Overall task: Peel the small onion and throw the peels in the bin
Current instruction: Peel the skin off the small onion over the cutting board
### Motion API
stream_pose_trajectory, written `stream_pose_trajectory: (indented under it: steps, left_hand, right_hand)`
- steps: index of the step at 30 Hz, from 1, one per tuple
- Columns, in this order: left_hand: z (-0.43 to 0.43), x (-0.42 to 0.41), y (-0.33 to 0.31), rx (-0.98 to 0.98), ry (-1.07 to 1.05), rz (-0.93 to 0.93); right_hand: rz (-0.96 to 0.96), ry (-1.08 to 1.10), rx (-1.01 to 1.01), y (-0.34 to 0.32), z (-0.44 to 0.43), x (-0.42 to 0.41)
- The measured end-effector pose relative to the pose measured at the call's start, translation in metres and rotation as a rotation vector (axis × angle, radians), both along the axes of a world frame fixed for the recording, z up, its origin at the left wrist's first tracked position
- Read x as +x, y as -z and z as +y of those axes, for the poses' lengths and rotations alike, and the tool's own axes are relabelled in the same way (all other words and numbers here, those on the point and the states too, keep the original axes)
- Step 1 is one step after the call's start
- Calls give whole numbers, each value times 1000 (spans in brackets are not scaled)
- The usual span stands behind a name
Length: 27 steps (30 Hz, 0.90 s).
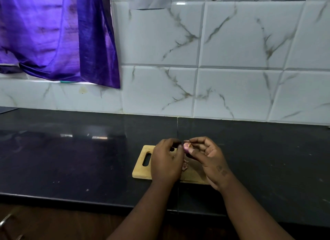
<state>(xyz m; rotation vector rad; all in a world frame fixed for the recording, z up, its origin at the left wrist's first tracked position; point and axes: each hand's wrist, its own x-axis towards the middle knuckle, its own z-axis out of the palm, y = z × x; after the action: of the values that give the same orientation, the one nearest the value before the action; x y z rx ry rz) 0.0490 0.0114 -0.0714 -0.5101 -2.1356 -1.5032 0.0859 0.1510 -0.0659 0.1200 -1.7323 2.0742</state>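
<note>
Small onion, pinched between both hands' fingertips.
Left hand and right hand above cutting board; peels beneath; black counter, marbled tiles.

Dark glossy table along a tiled wall.
A wooden cutting board lies flat on it near the front edge, with onion peels on the board.
</note>
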Motion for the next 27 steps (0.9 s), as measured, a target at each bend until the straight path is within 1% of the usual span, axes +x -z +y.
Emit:
stream_pose_trajectory:
  steps: [2, 4, 13, 19, 22, 27]
  left_hand:
    - [-1, 2, -1, -12, 27, 69]
    - [-1, 3, -1, -40, 41, 101]
    - [-1, 2, -2, -26, 35, 81]
    - [0, 4, -3, -112, 7, 142]
    - [2, 4, -3, -132, -13, 150]
    - [5, 8, -6, -129, -37, 103]
  right_hand:
    - [-8, 9, 22, 1, 1, -1]
    - [-7, 29, 73, 3, 2, -1]
    - [40, 73, 187, 3, 2, 1]
    - [71, 99, 234, 5, 4, 1]
    - [66, 94, 237, 4, 2, 2]
    - [67, 57, 222, 4, 1, 1]
